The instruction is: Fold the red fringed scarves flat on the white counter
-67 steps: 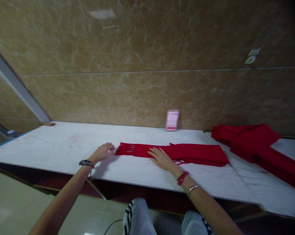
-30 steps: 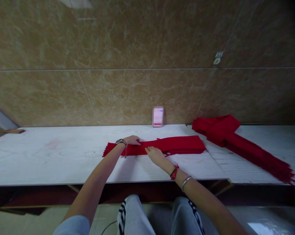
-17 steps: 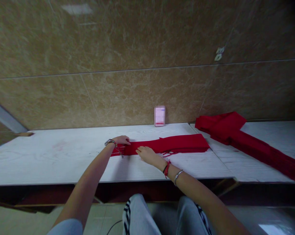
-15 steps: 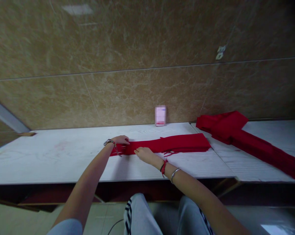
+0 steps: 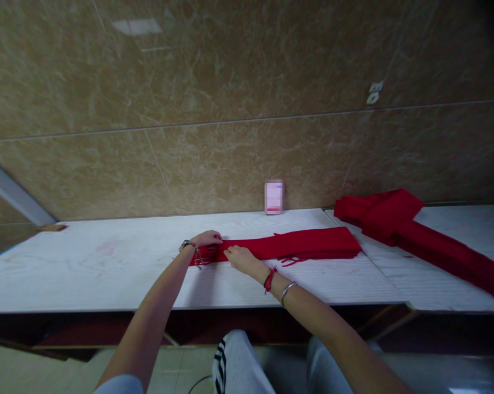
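Observation:
A long red fringed scarf (image 5: 250, 247) lies stretched flat across the white wood-grain tabletop, with a thicker folded stack of the same red cloth (image 5: 318, 243) at its right part. My left hand (image 5: 207, 238) bends over the scarf's left part, its fingers closed at the far edge. Close beside it, my right hand (image 5: 240, 258) pinches the near edge with its fingertips. Loose tassels hang out from under the stack on the near side. The cloth directly beneath my fingers is partly hidden.
Another bundle of red scarves (image 5: 394, 221) lies crossed on the right of the tabletop (image 5: 86, 273). A phone (image 5: 274, 197) with a blurred screen leans upright against the marble-patterned wall (image 5: 214, 164). Open shelf compartments (image 5: 271, 325) sit beneath the front edge, above my knees.
The view has shifted slightly, so the scene sits a little farther right. My right hand has moved slightly left along the scarf, closer to my left hand.

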{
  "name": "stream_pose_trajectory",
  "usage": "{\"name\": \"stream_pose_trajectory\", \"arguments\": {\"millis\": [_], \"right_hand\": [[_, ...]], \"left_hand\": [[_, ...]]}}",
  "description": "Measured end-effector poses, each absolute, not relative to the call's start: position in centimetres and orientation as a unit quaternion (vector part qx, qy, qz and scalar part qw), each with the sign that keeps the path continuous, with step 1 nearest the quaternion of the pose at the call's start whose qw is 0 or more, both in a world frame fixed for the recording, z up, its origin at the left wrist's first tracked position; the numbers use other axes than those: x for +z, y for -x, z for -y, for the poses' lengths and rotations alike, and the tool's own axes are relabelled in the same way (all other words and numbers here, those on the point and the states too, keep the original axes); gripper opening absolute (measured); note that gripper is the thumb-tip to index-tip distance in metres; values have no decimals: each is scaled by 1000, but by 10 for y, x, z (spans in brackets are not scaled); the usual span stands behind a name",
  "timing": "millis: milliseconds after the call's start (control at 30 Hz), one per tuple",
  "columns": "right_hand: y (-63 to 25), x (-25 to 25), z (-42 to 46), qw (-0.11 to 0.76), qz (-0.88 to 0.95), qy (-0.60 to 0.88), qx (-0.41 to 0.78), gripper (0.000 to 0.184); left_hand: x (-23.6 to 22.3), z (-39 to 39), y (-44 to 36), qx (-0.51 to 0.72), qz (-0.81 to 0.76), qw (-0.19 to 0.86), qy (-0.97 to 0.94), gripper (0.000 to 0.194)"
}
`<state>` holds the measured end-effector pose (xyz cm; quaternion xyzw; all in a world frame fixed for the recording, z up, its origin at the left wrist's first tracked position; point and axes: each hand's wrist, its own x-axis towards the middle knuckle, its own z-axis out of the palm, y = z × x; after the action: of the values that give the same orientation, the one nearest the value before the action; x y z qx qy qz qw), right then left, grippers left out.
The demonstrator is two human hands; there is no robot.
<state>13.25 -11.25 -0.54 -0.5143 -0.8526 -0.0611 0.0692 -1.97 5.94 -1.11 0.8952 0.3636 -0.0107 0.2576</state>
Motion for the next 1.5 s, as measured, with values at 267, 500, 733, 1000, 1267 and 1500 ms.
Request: {"name": "stream_pose_trajectory", "arguments": {"millis": [267, 500, 733, 1000, 1267, 1500], "right_hand": [[-130, -13, 95, 78, 841, 529, -89, 21], [-123, -22, 93, 109, 828, 519, -184, 22], [-118, -15, 89, 97, 818, 544, -159, 24], [-134, 17, 97, 185, 751, 634, 24, 31], [-231, 76, 117, 536, 605, 576, 124, 41], [-373, 66, 172, 737, 409, 519, 146, 35]], "left_hand": [[-15, -57, 22, 20, -364, 275, -890, 37], [-11, -52, 21, 47, -366, 287, -884, 36], [-7, -52, 21, 75, -367, 327, -867, 44], [18, -34, 17, 144, -378, 424, -810, 46], [117, -9, -86, 284, -258, 581, -718, 33], [161, 51, -255, 178, -152, 611, -756, 40]]}}
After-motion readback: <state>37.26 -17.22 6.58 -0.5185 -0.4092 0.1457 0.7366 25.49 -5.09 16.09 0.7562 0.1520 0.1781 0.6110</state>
